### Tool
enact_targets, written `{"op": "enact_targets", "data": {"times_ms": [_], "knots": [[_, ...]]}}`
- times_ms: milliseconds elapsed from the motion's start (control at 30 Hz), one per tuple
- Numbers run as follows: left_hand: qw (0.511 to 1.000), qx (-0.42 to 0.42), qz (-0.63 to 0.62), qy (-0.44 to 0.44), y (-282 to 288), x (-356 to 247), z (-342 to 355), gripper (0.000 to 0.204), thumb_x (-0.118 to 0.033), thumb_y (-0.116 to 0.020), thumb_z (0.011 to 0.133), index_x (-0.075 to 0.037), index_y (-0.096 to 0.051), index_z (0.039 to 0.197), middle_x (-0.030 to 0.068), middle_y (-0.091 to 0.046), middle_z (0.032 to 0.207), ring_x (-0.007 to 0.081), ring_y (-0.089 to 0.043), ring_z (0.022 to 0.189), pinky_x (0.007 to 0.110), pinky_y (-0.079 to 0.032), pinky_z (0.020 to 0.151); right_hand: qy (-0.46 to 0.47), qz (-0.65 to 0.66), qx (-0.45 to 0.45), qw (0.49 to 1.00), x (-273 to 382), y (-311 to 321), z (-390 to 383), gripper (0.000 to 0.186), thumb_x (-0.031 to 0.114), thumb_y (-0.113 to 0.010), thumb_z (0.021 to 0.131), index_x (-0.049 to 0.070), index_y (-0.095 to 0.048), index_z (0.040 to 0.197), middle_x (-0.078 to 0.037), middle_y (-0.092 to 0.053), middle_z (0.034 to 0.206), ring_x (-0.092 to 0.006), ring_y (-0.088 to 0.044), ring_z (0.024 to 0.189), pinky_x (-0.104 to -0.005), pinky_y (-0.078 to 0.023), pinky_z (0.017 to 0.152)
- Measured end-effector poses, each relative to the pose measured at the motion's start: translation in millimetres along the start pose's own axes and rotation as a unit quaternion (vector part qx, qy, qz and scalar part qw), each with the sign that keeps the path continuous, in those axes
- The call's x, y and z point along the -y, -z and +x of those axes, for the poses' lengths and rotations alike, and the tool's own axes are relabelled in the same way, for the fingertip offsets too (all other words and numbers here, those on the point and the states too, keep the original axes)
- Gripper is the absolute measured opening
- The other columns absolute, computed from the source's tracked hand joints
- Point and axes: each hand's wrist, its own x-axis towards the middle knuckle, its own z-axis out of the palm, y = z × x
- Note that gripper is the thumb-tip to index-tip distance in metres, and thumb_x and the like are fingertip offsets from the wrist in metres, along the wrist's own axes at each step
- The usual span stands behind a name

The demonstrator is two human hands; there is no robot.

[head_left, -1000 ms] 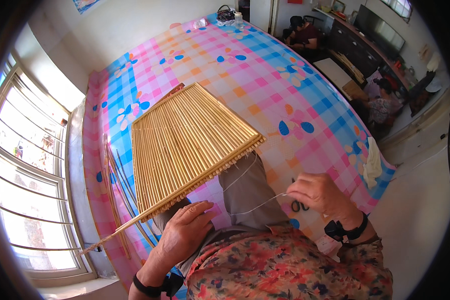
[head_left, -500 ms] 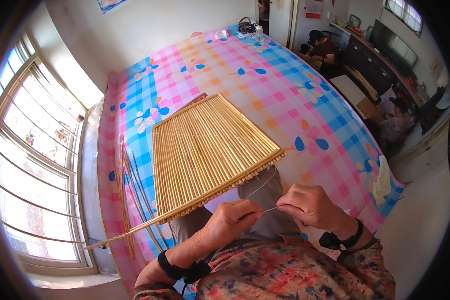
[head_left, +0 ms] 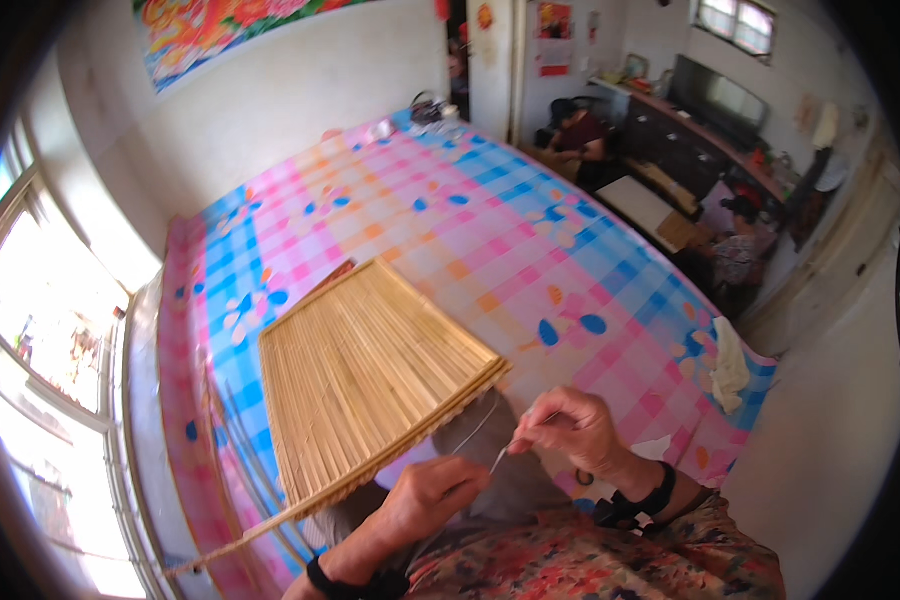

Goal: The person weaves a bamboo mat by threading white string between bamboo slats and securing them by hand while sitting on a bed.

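A flat panel of yellow stalks (head_left: pixel 370 370) laid side by side rests tilted across my knees, its near edge bound with a thicker rim. A long tail (head_left: pixel 235 545) sticks out from its near left corner. Below that rim, a thin pale string (head_left: pixel 498 462) stretches between my hands. My left hand (head_left: pixel 432 497) is closed on it, its fingers curled under. Slightly higher and to the right, my right hand (head_left: pixel 573 430) pinches the string with thumb and forefinger. A loop of the string curves up toward the panel's near right corner.
Loose stalks (head_left: pixel 245 460) lie left of the panel on the checked sheet (head_left: pixel 440 240). A pale cloth (head_left: pixel 728 368) sits at the right edge. The window (head_left: pixel 55 400) is close on my left. Two people (head_left: pixel 578 135) are low at the far right, near a cabinet.
My view has tilted up, showing more wall. My right hand has risen relative to the left, and the string between them now slants more steeply. Both hands keep hold of it.
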Motion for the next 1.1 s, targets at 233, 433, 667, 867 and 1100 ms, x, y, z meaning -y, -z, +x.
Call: {"op": "enact_targets", "data": {"times_ms": [233,433,667,867,1100], "knots": [[0.997,-0.042,0.05,-0.035,-13.6,22.3,-2.2,0.012,-0.007,-0.069,0.082,-0.004,-0.068,0.094,0.0105,-0.066,0.075,0.019,-0.064,0.067,0.03,-0.051,0.061,-0.008,0.073,0.037,0.997,5.4,-9.1,7.2,0.03,0.001,-0.058,0.093,-0.001,-0.05,0.122,-0.008,-0.059,0.093,-0.0269,-0.067,0.097,-0.0357,-0.055,0.082],[0.998,-0.028,0.022,-0.051,-6.8,16.3,5.1,0.015,-0.006,-0.069,0.08,-0.003,-0.068,0.096,0.0124,-0.067,0.084,0.0226,-0.065,0.072,0.031,-0.052,0.065,-0.096,0.161,0.039,0.982,3.6,-11.8,4.7,0.036,0.002,-0.058,0.093,-0.001,-0.048,0.128,-0.005,-0.059,0.091,-0.0244,-0.067,0.091,-0.0351,-0.053,0.084],[0.841,-0.145,0.506,-0.125,10.5,26.6,-42.4,0.052,-0.016,-0.066,0.084,-0.012,-0.052,0.134,0.0147,-0.044,0.142,0.0377,-0.044,0.128,0.057,-0.034,0.104,0.011,-0.189,-0.048,0.981,-0.6,17.1,11.9,0.018,0.01,-0.058,0.096,0.0,-0.063,0.11,-0.006,-0.065,0.089,-0.0093,-0.064,0.079,-0.024,-0.052,0.067],[0.818,-0.131,0.56,-0.01,16.5,34.3,-48.8,0.044,-0.012,-0.053,0.088,-0.009,-0.052,0.132,0.0182,-0.049,0.135,0.037,-0.052,0.118,0.051,-0.04,0.097,0.029,-0.25,-0.172,0.952,-9.4,55.2,8.5,0.017,0.008,-0.057,0.095,0.001,-0.065,0.109,-0.004,-0.064,0.09,-0.0081,-0.061,0.073,-0.0208,-0.049,0.058],[0.752,-0.076,0.653,-0.036,19.2,47.6,-44.9,0.051,-0.011,-0.059,0.081,-0.006,-0.051,0.131,0.0166,-0.052,0.125,0.0314,-0.054,0.11,0.042,-0.046,0.088,-0.01,-0.226,-0.029,0.974,-54.3,12.3,-4.5,0.018,0.003,-0.059,0.093,-0.001,-0.064,0.109,-0.005,-0.063,0.09,-0.0072,-0.055,0.066,-0.0212,-0.047,0.058]]}}
